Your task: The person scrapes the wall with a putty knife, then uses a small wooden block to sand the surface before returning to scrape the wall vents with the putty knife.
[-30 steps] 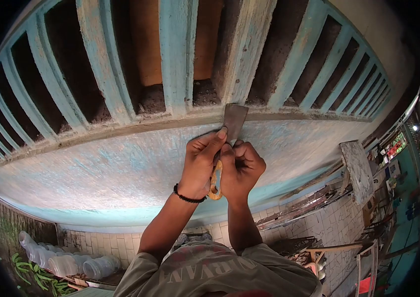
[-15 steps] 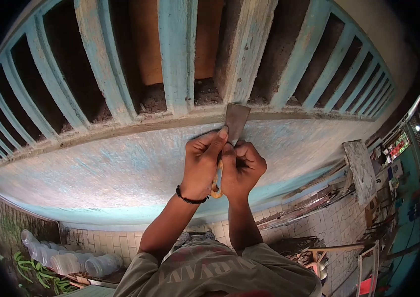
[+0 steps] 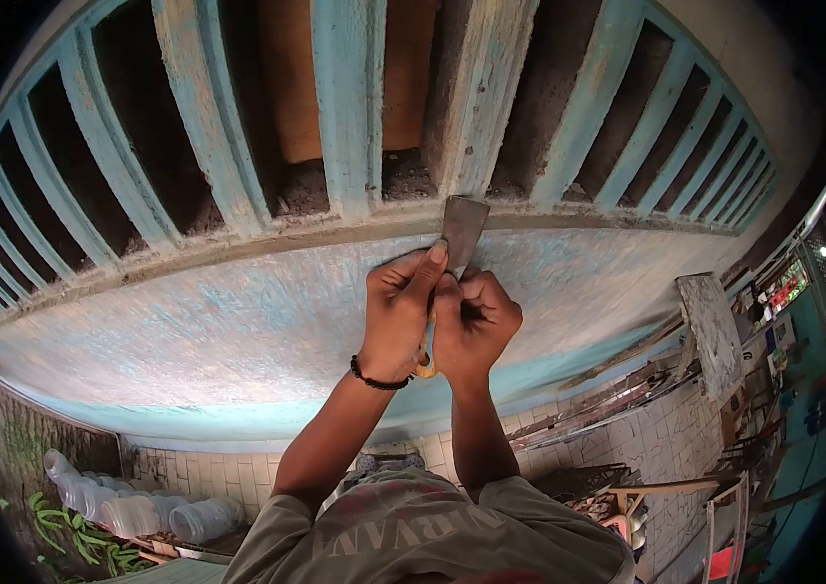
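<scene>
Both my hands grip one scraper, a flat grey metal blade with a worn yellowish handle. My left hand, with a dark beaded bracelet at the wrist, is closed with its thumb on the base of the blade. Pressed close beside it, my right hand is closed round the handle. The blade points up, its tip at the foot of a worn upright bar, by the ledge. Behind the hands is a wall with patchy pale and blue paint.
Blue barred openings run along the top. Clear plastic containers and green plants are at the lower left. A weathered board leans at the right, near wooden pieces. Tiled floor shows below, with a wooden frame at the lower right.
Both hands and the scraper have moved slightly up, and the blade's tip sits a little higher against the bar's foot. Less of the handle's end shows below the hands.
</scene>
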`<control>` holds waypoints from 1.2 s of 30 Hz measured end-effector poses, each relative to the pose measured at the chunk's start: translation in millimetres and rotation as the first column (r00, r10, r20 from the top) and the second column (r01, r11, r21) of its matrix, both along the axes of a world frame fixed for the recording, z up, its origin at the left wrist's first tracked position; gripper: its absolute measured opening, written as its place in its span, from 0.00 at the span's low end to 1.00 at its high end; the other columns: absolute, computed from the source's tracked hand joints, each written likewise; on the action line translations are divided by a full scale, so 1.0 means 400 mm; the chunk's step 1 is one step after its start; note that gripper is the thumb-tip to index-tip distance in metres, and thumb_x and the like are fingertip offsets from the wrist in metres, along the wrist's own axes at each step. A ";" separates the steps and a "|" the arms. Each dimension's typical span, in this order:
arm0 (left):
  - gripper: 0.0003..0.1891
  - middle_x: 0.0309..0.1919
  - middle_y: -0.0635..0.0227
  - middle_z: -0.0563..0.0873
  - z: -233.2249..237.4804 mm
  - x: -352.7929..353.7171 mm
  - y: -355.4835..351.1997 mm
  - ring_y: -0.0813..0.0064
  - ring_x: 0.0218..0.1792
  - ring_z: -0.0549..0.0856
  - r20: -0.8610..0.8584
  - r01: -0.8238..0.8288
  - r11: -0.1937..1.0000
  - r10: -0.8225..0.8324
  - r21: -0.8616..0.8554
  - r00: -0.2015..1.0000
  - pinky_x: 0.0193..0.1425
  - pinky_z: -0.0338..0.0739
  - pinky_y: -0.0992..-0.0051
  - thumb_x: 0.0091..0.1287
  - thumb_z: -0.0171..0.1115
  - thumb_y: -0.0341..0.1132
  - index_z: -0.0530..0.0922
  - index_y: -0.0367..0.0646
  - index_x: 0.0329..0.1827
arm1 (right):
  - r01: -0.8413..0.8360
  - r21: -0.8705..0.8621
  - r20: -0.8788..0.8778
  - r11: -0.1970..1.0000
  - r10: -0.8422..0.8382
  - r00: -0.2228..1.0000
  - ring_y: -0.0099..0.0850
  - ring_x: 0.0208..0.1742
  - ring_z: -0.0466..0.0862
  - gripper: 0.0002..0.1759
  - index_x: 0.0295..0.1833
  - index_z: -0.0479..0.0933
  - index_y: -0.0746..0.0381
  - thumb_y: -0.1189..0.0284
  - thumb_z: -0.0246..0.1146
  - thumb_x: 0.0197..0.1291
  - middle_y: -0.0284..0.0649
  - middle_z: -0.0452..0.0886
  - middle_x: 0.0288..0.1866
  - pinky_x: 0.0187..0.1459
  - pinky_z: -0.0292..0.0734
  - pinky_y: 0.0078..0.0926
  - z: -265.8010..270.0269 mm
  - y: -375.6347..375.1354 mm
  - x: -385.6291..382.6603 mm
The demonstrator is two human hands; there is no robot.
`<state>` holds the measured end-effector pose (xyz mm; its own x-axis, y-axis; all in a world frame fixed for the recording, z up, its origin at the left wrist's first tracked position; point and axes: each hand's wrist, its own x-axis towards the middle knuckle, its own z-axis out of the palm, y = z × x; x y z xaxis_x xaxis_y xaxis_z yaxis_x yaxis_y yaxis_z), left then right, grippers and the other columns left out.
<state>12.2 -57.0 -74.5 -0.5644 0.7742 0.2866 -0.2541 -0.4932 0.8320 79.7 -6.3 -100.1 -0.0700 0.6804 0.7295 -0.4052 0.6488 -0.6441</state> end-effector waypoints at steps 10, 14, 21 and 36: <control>0.19 0.23 0.81 0.80 0.001 0.011 0.016 0.92 0.26 0.70 0.012 -0.049 0.998 0.048 0.029 0.999 0.29 0.61 0.83 0.81 0.62 0.37 0.82 0.40 0.28 | -0.014 -0.008 -0.025 1.000 0.014 1.000 0.09 0.24 0.66 0.16 0.27 0.70 0.64 0.81 0.67 0.65 0.25 0.73 0.19 0.23 0.59 0.16 0.003 0.014 -0.001; 0.19 0.22 0.81 0.78 0.027 0.007 0.009 0.91 0.23 0.69 0.011 -0.039 0.998 0.038 0.040 0.999 0.26 0.60 0.82 0.82 0.60 0.38 0.81 0.43 0.27 | -0.034 -0.019 0.024 0.999 0.034 0.999 0.10 0.26 0.66 0.17 0.27 0.68 0.63 0.81 0.66 0.68 0.25 0.72 0.21 0.26 0.58 0.15 0.025 0.008 0.008; 0.20 0.22 0.81 0.77 0.007 0.001 0.001 0.91 0.24 0.69 -0.006 -0.019 1.000 0.019 -0.003 1.000 0.27 0.61 0.82 0.82 0.60 0.38 0.79 0.43 0.26 | -0.038 -0.015 0.018 0.999 0.038 0.999 0.10 0.27 0.66 0.18 0.26 0.68 0.63 0.81 0.66 0.69 0.25 0.73 0.22 0.28 0.59 0.16 0.010 -0.002 0.005; 0.19 0.22 0.83 0.75 0.014 0.012 0.007 0.92 0.24 0.67 -0.042 -0.057 0.998 0.057 0.014 0.997 0.26 0.59 0.81 0.82 0.60 0.37 0.79 0.45 0.27 | 0.022 0.006 -0.014 1.000 -0.022 1.000 0.10 0.22 0.71 0.15 0.27 0.72 0.65 0.79 0.69 0.64 0.30 0.77 0.20 0.23 0.64 0.16 0.000 0.008 0.000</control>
